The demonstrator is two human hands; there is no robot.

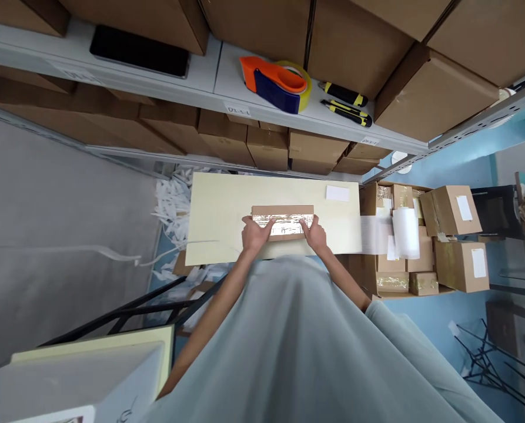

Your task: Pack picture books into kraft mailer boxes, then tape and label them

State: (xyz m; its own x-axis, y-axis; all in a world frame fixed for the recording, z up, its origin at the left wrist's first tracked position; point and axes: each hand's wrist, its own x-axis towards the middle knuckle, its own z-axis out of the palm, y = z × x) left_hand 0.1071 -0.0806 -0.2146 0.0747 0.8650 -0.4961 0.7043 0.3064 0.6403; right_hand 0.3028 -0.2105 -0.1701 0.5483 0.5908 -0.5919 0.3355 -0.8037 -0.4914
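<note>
A small brown cardboard box (282, 210) with a shiny strip of clear tape across it lies on a pale yellow tabletop (227, 205). My left hand (254, 234) rests on the box's left end, fingers pressed flat on the tape. My right hand (314, 232) presses the right end the same way. Both hands grip the box from its near side. A white label (337, 193) lies on the table to the right.
An orange and blue tape dispenser (275, 82) and two yellow-black utility knives (345, 103) lie on the grey shelf (227, 79) among big cartons. A dark tablet (139, 51) lies at its left. An open carton (401, 247) of small boxes stands right. Paper scraps (171, 205) litter the floor.
</note>
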